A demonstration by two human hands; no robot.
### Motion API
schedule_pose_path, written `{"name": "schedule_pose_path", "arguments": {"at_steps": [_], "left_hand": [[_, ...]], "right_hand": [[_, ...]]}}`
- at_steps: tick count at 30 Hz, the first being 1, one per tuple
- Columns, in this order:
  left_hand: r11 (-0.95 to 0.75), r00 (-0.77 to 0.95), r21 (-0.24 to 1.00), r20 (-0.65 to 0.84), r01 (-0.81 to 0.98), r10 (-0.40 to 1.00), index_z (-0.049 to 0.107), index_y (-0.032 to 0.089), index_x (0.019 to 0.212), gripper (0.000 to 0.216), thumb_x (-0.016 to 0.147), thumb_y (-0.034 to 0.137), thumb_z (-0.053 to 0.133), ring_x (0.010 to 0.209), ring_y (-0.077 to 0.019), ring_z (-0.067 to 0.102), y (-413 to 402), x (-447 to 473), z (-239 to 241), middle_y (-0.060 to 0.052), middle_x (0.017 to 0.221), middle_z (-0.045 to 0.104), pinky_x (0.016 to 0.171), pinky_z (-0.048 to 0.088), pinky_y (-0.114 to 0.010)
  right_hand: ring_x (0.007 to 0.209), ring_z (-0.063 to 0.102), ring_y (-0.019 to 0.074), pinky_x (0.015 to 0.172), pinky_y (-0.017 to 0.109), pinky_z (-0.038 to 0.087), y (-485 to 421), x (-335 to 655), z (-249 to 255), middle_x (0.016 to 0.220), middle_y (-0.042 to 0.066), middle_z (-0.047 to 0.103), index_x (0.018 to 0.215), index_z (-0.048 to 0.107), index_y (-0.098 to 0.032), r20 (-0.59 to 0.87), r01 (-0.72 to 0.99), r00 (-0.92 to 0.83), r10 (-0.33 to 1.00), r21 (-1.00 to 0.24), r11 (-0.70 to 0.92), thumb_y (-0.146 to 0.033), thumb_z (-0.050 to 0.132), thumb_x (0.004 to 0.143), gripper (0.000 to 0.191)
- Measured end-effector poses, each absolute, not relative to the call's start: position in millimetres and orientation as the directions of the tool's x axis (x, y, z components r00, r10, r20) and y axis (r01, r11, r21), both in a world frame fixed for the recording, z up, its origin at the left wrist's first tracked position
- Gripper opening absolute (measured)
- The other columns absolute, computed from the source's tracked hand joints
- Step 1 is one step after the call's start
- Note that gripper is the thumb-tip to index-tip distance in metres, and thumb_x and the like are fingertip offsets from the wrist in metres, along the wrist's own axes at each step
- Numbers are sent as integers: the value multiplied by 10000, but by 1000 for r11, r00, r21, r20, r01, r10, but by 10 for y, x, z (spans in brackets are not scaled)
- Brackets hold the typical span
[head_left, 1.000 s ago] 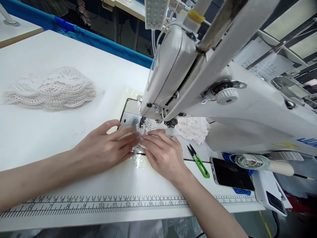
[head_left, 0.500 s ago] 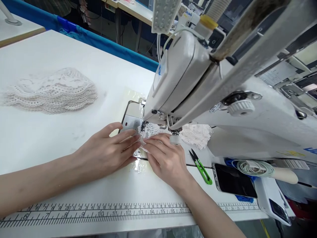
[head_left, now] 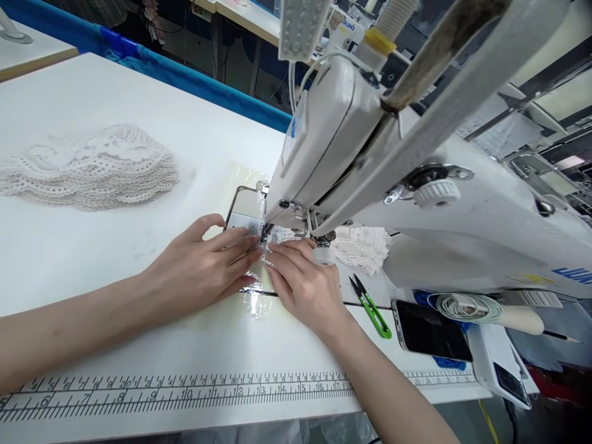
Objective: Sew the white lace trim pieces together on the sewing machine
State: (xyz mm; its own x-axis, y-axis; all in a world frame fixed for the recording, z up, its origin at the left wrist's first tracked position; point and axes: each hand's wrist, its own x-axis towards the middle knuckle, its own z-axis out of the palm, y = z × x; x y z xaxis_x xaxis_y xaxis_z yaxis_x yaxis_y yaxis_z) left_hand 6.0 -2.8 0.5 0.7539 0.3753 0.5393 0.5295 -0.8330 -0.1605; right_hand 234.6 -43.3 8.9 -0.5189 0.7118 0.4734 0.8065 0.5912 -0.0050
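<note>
My left hand (head_left: 203, 268) lies flat on the white table, fingers stretched toward the needle of the white sewing machine (head_left: 370, 160). My right hand (head_left: 303, 283) lies flat beside it, fingertips pressing a small piece of white lace (head_left: 281, 236) at the presser foot. The fingertips of both hands meet on the lace just in front of the needle. More of the lace (head_left: 363, 246) bunches behind the foot, under the machine arm. The metal needle plate (head_left: 240, 219) shows just past my left fingertips.
A stack of white lace pieces (head_left: 92, 166) lies at the far left of the table. Green thread snips (head_left: 370, 305) sit right of my right hand, beside a dark phone (head_left: 430, 339) and a coiled white cable (head_left: 462, 306). A printed ruler (head_left: 185, 391) runs along the front edge.
Both hands have slid a little farther toward the needle with the lace. The view shifted slightly; nothing else moved.
</note>
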Motion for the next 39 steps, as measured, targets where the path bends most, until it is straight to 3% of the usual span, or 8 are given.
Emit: {"name": "schedule_pose_path", "arguments": {"at_steps": [4,8,13,22,39], "left_hand": [[-831,734,-128,553,542,394,726,233,1176,208,1057,301,569,1172,-238,686,-52,52,18,-4,1122,813,1002,426,-428],[-829,728,-123,559,545,396,739,253,1137,213,1076,295,539,1143,-215,698,-48,51,34,29,1120,817,971,420,-424],[-843,728,-124,578,524,368,732,173,1129,247,1088,284,515,1130,-220,700,-27,60,33,-7,1113,820,948,412,-445],[-845,726,-90,564,527,393,725,152,1143,253,1088,275,510,1102,-228,712,14,70,37,-25,1132,817,954,403,-453],[-846,716,-75,576,528,395,730,197,1125,276,1094,293,474,1104,-245,722,145,72,-19,-32,1138,816,969,377,-449]], "right_hand": [[1028,731,189,958,371,558,-476,2336,89,1198,44,802,1191,755,-180,473,800,-541,695,36,599,-229,576,1049,234],[1026,730,198,970,387,562,-501,2331,95,1223,44,794,1150,780,-190,462,802,-552,694,67,593,-245,589,1049,223],[1025,734,207,971,403,575,-490,2328,107,1230,48,791,1148,784,-184,458,799,-559,691,76,596,-237,602,1041,218],[1033,740,235,996,438,577,-457,2345,89,1217,40,794,1180,773,-165,459,808,-549,698,78,584,-246,576,1056,246],[1119,724,243,1040,430,579,-395,2347,36,1299,15,758,1241,759,-181,430,844,-503,750,56,534,-295,558,1075,284]]}}
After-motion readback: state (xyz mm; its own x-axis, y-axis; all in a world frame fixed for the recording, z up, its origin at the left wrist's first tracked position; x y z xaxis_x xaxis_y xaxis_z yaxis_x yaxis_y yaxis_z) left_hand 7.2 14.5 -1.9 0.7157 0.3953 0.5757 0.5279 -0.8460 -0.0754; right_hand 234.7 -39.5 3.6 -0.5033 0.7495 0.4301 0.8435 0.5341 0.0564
